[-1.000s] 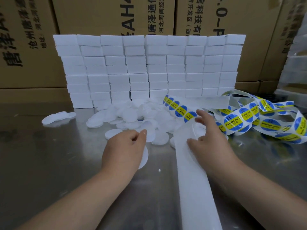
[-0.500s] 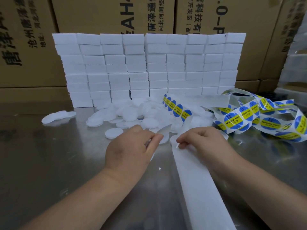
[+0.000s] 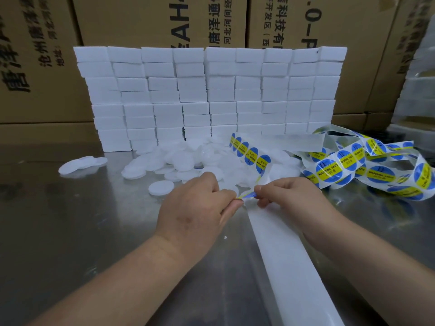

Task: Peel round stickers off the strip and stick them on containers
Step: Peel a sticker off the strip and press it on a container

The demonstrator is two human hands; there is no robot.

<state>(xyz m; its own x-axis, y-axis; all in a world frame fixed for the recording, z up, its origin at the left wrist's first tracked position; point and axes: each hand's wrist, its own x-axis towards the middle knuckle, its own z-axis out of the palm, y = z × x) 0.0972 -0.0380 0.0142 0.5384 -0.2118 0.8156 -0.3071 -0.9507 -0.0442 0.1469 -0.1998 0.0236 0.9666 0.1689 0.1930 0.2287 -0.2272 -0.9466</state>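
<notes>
Your left hand (image 3: 197, 208) pinches the sticker (image 3: 248, 200) by its edge; your right hand (image 3: 292, 203) pinches the strip (image 3: 282, 255) just beside it. The strip runs lengthwise away from you, so peel leftward. The containers (image 3: 183, 158) are heaped just beyond; contents hidden.

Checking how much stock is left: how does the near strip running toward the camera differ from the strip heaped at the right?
The near strip is bare white; the heaped strip carries blue-and-yellow round stickers. The near strip lies flat and straight; the heaped strip twists in loose loops. Both look alike in width and rest on the metal table.
</notes>
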